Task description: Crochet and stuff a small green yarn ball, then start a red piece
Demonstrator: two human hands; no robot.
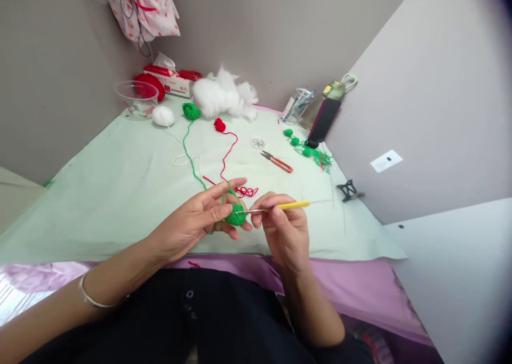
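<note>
In the head view, the left hand (192, 220) is pinching the green crocheted piece (236, 215) between thumb and fingers, above the near edge of the table cover (132, 215), while green yarn (188, 151) is running over its raised index finger. The right hand (286, 231) is gripping the yellow-handled hook (294, 205) like a pencil, its tip meeting the piece. Working well probably means keeping the yarn lightly and evenly tensioned, holding the piece close to the active stitch, and turning the hook's throat so it is catching yarn without splitting it. The loose red yarn (246, 192) is lying just beyond the fingers and could snag. The fingers are partly hiding the piece; its stitches and the hook's very tip are too small to read.
</note>
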